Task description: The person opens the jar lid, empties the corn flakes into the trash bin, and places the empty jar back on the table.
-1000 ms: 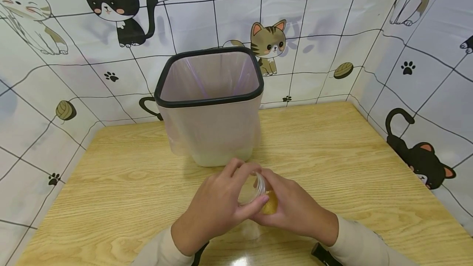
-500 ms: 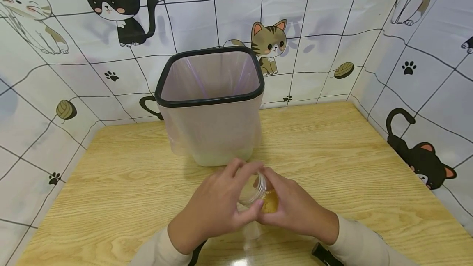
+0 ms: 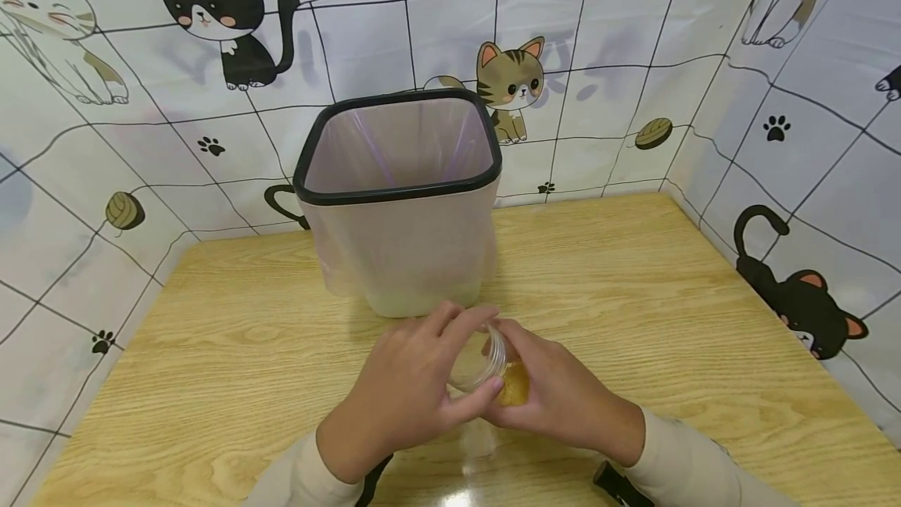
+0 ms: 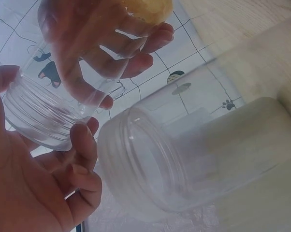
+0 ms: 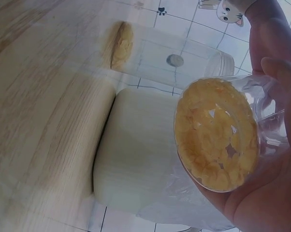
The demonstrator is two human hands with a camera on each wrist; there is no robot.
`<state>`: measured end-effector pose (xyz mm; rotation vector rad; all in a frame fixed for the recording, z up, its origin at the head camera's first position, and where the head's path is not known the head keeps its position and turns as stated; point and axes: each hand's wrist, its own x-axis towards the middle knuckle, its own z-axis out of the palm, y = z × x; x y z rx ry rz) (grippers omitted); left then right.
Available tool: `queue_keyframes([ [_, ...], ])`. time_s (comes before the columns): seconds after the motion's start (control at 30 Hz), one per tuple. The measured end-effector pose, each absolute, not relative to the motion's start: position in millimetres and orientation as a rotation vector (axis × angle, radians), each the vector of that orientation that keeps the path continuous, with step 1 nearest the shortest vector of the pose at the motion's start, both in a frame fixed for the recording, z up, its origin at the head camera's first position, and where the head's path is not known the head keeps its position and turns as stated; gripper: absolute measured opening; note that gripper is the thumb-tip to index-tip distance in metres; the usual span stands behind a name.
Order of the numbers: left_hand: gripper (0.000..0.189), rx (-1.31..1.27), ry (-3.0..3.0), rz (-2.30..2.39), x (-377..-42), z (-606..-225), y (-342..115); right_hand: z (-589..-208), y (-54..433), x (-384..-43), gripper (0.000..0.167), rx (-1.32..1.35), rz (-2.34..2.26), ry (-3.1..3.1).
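Note:
A clear plastic jar (image 5: pixel 215 135) with pale yellow pieces at its base is held on its side between both hands. My left hand (image 3: pixel 401 393) grips the ridged clear end (image 4: pixel 41 113) between thumb and fingertips. Curled round the jar's body near its yellow base is my right hand (image 3: pixel 573 401); its fingers show through the clear wall in the left wrist view. A second clear jar (image 4: pixel 145 164) stands upright close by. The right wrist view shows yellow pieces (image 5: pixel 121 46) at its bottom too.
Behind the hands stands a pale translucent bin (image 3: pixel 422 257) with a black rim and a bag lining. Cat-printed sheeting (image 3: pixel 605 30) rises at the back and both sides of the wooden tabletop (image 3: pixel 605 296).
My left thumb has shifted slightly on the ridged end, and the left wrist has eased a little to the left. The right hand keeps its hold in nearly the same place.

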<state>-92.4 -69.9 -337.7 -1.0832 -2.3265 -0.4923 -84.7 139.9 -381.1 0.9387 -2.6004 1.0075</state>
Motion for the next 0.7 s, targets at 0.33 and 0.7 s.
queue_keyframes([
  [0.33, 0.055, -1.065, -2.291, -0.497, -93.8, -337.7, -69.4, -381.7, 140.5, -85.2, 0.070, 0.952, 1.026, -2.594],
  [0.7, 0.054, -1.056, -2.286, -0.514, -93.5, -336.4, -69.2, -381.2, 139.6, -84.6, 0.071, 0.928, 0.996, -2.599],
])
